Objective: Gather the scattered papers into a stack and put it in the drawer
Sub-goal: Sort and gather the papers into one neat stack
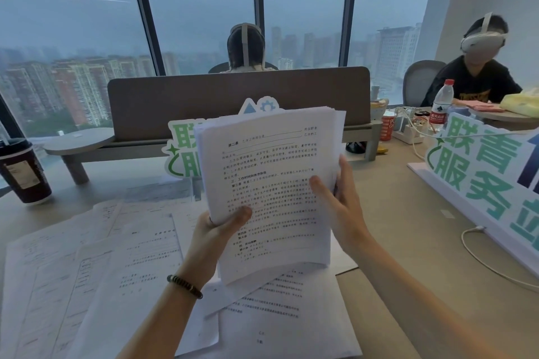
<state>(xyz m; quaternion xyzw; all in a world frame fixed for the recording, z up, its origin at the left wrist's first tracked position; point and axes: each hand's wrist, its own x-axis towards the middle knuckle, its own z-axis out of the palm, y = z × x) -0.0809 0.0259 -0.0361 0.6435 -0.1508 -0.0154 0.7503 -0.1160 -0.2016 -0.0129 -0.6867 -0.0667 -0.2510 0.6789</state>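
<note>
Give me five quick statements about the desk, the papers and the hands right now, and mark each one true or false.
1. Both hands hold the stack above the desk. True: the left hand grips its lower left edge, the right hand its right edge.
2. All the papers are gathered. False: loose sheets lie spread on the desk.
3. A dark cup stands at the far left. True.
4. The water bottle lies on its side. False: it stands upright at the right.
5. The left wrist is bare. False: it wears a beaded bracelet.
</note>
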